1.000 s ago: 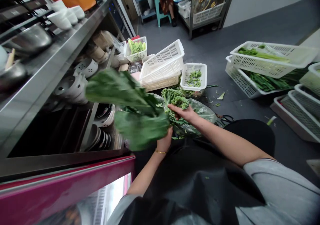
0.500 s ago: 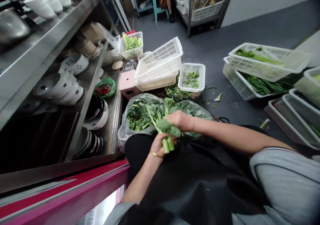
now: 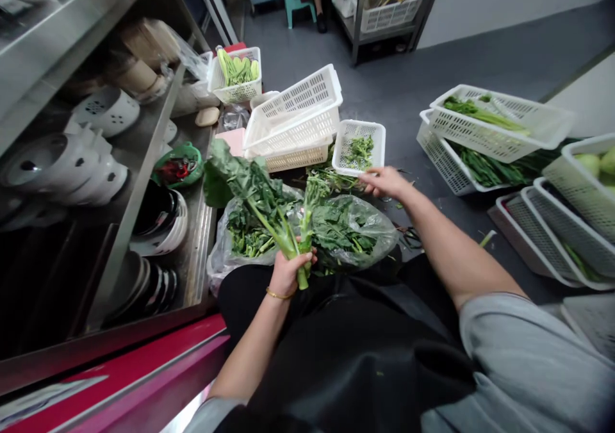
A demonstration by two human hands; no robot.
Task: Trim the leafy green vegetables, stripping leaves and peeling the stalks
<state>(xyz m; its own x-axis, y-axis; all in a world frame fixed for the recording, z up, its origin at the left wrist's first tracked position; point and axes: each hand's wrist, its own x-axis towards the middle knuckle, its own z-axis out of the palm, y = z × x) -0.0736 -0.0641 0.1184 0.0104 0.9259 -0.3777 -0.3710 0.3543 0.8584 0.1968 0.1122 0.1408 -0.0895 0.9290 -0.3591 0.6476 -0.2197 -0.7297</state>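
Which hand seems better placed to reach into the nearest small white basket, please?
Probably the right hand: it is at the near edge of the small white basket, though whether it holds anything is unclear; the left hand is farther away, wrapped around leafy stalks.

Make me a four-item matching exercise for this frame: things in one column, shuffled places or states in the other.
1. Left hand
2. Right hand
3. Thin gold bracelet
4. Round green plastic bowl

A. Around the left wrist
B. Holds red items
C. Close to the small white perforated plastic basket of green sprigs
D. Closed around leafy green stalks

Pairs: 1-D; 2-C; 3-A; 4-B
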